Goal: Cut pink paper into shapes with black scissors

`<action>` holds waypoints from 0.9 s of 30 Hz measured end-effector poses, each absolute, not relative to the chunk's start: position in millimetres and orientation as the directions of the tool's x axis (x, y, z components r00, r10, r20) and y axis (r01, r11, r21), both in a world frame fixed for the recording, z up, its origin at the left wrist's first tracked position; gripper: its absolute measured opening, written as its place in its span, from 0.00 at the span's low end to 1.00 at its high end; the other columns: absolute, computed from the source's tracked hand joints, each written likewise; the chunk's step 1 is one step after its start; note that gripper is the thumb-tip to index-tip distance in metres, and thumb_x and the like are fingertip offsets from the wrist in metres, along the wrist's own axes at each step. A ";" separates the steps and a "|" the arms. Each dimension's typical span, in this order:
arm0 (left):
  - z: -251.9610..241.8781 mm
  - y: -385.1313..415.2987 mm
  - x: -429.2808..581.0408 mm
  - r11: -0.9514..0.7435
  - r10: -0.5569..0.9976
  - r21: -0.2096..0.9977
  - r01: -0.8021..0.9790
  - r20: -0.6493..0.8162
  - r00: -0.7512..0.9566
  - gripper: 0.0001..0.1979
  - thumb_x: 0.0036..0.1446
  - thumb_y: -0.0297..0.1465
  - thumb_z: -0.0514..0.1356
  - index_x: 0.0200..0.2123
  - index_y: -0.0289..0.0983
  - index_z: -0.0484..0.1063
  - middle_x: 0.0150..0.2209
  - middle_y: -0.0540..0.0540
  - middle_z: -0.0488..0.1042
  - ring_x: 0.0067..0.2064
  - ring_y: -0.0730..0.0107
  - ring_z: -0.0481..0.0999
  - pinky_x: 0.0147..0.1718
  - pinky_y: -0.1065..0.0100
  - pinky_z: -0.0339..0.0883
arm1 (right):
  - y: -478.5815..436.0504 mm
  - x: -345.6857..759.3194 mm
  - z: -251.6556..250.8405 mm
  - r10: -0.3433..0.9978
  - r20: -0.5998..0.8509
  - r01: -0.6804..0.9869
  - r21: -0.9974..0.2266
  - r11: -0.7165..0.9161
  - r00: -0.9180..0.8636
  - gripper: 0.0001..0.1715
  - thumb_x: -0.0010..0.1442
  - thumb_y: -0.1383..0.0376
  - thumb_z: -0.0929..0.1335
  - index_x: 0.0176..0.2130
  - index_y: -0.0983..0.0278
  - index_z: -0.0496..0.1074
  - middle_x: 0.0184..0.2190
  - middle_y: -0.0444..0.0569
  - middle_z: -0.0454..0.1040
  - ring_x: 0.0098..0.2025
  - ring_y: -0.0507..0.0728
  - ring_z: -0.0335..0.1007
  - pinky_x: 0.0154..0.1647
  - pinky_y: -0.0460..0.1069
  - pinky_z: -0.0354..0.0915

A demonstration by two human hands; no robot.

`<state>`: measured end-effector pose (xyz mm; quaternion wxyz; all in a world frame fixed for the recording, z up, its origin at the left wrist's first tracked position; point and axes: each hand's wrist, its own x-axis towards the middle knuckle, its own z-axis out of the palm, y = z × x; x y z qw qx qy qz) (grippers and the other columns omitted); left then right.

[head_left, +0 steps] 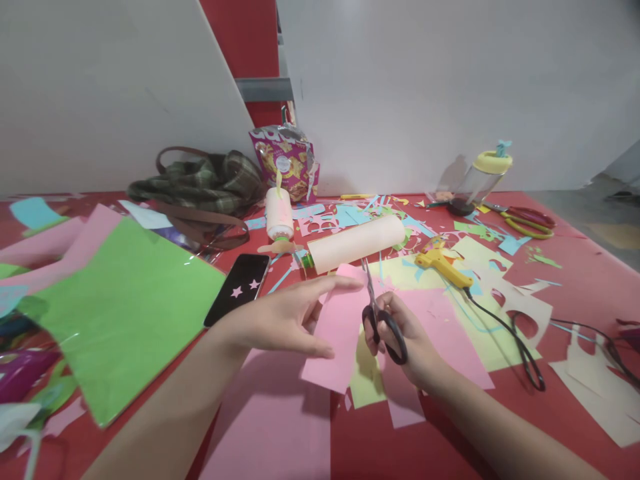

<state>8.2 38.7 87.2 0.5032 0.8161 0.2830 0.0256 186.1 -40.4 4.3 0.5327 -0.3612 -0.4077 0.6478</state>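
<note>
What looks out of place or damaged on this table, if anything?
Two small pink stars lie on the dark phone, an odd spot for cutouts. Paper scraps are strewn behind the cream tube, likely ordinary mess, as the right hand holds scissors near pink paper in the left hand. I see no spill.

Red table (367, 447) — phone (243, 273), plaid bag (210, 180), snack pouch (286, 160), yellow-lidded bottle (481, 181).

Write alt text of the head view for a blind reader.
A left hand holds a piece of pink paper while the right hand holds black-handled scissors at its edge. On the red table lie a yellow glue gun, paper scraps and a phone.
</note>
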 end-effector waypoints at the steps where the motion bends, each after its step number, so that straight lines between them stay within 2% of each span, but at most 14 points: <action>1: 88.4 39.5 7.0 -0.340 0.487 0.828 0.445 -0.250 0.837 0.36 0.40 0.30 0.62 0.53 0.45 0.52 0.48 0.47 0.60 0.25 0.80 0.58 0.22 0.76 0.57 | -40.4 186.2 3.7 0.983 -0.034 -0.398 -0.911 -0.104 -0.180 0.17 0.50 0.56 0.66 0.30 0.61 0.53 0.21 0.38 0.61 0.17 0.46 0.57 0.20 0.44 0.54; 5: 91.6 43.6 -0.6 -0.376 0.463 0.802 0.464 -0.271 0.844 0.35 0.40 0.30 0.62 0.53 0.45 0.53 0.44 0.49 0.63 0.23 0.81 0.58 0.20 0.77 0.55 | -41.0 187.1 5.5 0.977 -0.041 -0.383 -0.916 -0.121 -0.210 0.18 0.49 0.56 0.66 0.30 0.61 0.53 0.21 0.38 0.61 0.17 0.46 0.57 0.18 0.43 0.52; 8: 90.0 47.4 -8.0 -0.395 0.432 0.803 0.447 -0.267 0.861 0.35 0.41 0.31 0.62 0.54 0.45 0.52 0.43 0.49 0.65 0.25 0.79 0.61 0.19 0.78 0.55 | -41.3 188.0 9.7 0.968 -0.056 -0.351 -0.926 -0.142 -0.243 0.19 0.48 0.55 0.67 0.30 0.61 0.53 0.20 0.38 0.60 0.17 0.47 0.58 0.16 0.42 0.50; 11: 86.2 51.5 -14.5 -0.392 0.399 0.829 0.398 -0.237 0.886 0.35 0.40 0.30 0.62 0.53 0.45 0.53 0.48 0.47 0.62 0.36 0.71 0.66 0.28 0.76 0.61 | -41.1 189.2 12.5 0.961 -0.070 -0.324 -0.933 -0.158 -0.268 0.19 0.48 0.56 0.67 0.30 0.61 0.53 0.18 0.36 0.59 0.16 0.47 0.58 0.15 0.42 0.50; 14: 83.7 54.7 -18.6 -0.385 0.357 0.859 0.338 -0.199 0.913 0.35 0.40 0.31 0.63 0.53 0.43 0.54 0.53 0.47 0.58 0.48 0.63 0.61 0.39 0.72 0.60 | -40.5 190.2 12.4 0.954 -0.089 -0.306 -0.935 -0.179 -0.287 0.18 0.48 0.58 0.67 0.30 0.61 0.53 0.16 0.35 0.58 0.15 0.47 0.58 0.15 0.42 0.51; 16: 83.7 55.7 -19.5 -0.398 0.362 0.846 0.355 -0.211 0.908 0.35 0.40 0.31 0.63 0.53 0.43 0.54 0.52 0.46 0.59 0.46 0.64 0.62 0.37 0.73 0.60 | -39.9 190.0 11.7 0.955 -0.106 -0.303 -0.933 -0.192 -0.279 0.19 0.47 0.58 0.68 0.30 0.60 0.53 0.16 0.34 0.58 0.14 0.47 0.58 0.14 0.42 0.50; 18: 84.8 55.4 -18.8 -0.423 0.390 0.809 0.408 -0.245 0.888 0.35 0.40 0.33 0.63 0.53 0.43 0.53 0.48 0.47 0.63 0.37 0.70 0.66 0.29 0.76 0.61 | -38.8 189.2 10.9 0.964 -0.112 -0.308 -0.933 -0.185 -0.240 0.19 0.47 0.57 0.68 0.29 0.60 0.52 0.16 0.34 0.57 0.14 0.47 0.57 0.14 0.42 0.50; 21: 86.4 53.2 -14.1 -0.437 0.384 0.782 0.445 -0.285 0.878 0.36 0.40 0.33 0.62 0.54 0.43 0.53 0.41 0.49 0.67 0.25 0.78 0.64 0.20 0.79 0.56 | -36.5 187.9 10.2 0.987 -0.071 -0.341 -0.933 -0.117 -0.143 0.21 0.45 0.55 0.68 0.28 0.60 0.52 0.18 0.36 0.59 0.17 0.48 0.58 0.18 0.44 0.54; 24: 85.6 50.2 -6.3 -0.438 0.323 0.809 0.392 -0.266 0.908 0.35 0.39 0.33 0.62 0.53 0.43 0.54 0.41 0.49 0.67 0.27 0.78 0.65 0.21 0.79 0.57 | -34.2 188.2 9.6 0.998 -0.006 -0.380 -0.925 -0.031 -0.068 0.23 0.42 0.55 0.70 0.29 0.60 0.53 0.23 0.39 0.61 0.23 0.49 0.60 0.26 0.47 0.58; 27: 82.0 47.2 1.7 -0.436 0.238 0.836 0.332 -0.249 0.939 0.36 0.39 0.32 0.62 0.53 0.42 0.54 0.47 0.47 0.65 0.32 0.74 0.67 0.26 0.78 0.60 | -32.5 189.7 9.4 1.000 -0.022 -0.378 -0.926 -0.020 0.001 0.21 0.42 0.63 0.71 0.29 0.59 0.53 0.26 0.39 0.61 0.26 0.49 0.60 0.28 0.46 0.58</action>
